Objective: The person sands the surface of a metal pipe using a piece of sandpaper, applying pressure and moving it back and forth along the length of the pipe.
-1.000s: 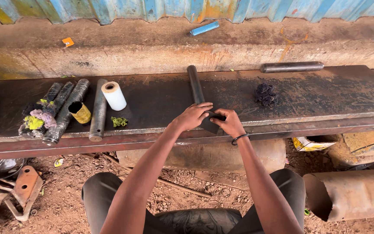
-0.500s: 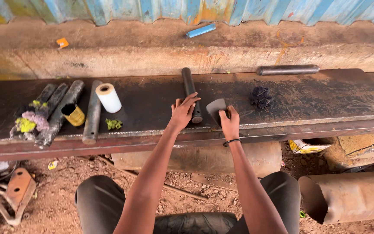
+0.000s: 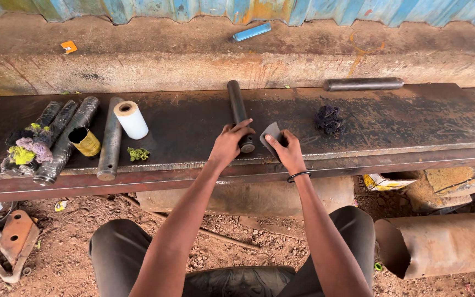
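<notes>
Here, a long rusty steel workbench (image 3: 402,124) is seen stretching to both sides of the hands, with a concrete ledge (image 3: 193,60) beyond it. A large rusted pipe (image 3: 441,245) is seen on the ground below and to the right of the right hand. Well to the left of the left hand, 3 wrapped dark rods (image 3: 64,137) are laid side by side, with tufts of coloured thread (image 3: 26,151) at their near ends, and a bare grey rod (image 3: 109,140) is set just beside them. A further grey rod (image 3: 364,84) is laid far beyond the right hand.

A dark metal rod (image 3: 236,107) is held down near its closer end by the left hand (image 3: 227,146), the fingers curled over it; the rod is pointed away from the person. A small dark grey sheet of abrasive paper (image 3: 273,133) is pinched by the right hand (image 3: 287,151), just beside the rod's end; contact between paper and rod cannot be told. A dark bracelet (image 3: 298,176) is worn on that wrist.

A white roll (image 3: 131,119) and a yellow spool (image 3: 85,141) are placed left of the left hand, with a scrap of green thread (image 3: 137,154) nearby. A dark wad of fibre (image 3: 329,118) is left just beyond the right hand.
</notes>
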